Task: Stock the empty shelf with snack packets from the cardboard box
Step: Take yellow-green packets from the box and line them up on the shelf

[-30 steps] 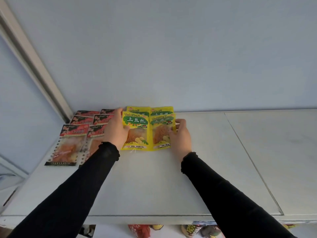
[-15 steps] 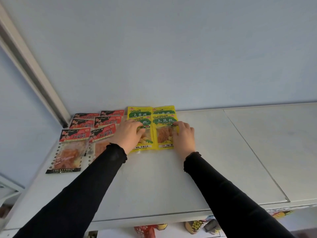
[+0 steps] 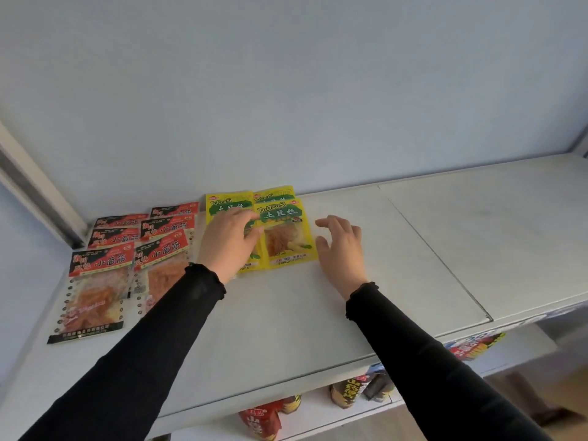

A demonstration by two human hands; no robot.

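Yellow snack packets (image 3: 286, 232) lie flat in two overlapping columns near the back of the white shelf (image 3: 318, 300). My left hand (image 3: 227, 241) rests palm down on the left column, fingers spread over it. My right hand (image 3: 342, 249) hovers just right of the right column, fingers apart, holding nothing and clear of the packets. Several red and black packets (image 3: 127, 259) lie in overlapping rows at the shelf's left end. The cardboard box is out of view.
The shelf's back wall (image 3: 286, 90) rises right behind the packets. A seam (image 3: 436, 253) divides the shelf, with bare surface to its right. A metal upright (image 3: 35, 186) bounds the left end. Packaged goods (image 3: 353, 393) stand on the shelf below.
My right hand has lifted off the right yellow packet and moved to the right. My left hand slid further onto the left column. The camera view shifted right.
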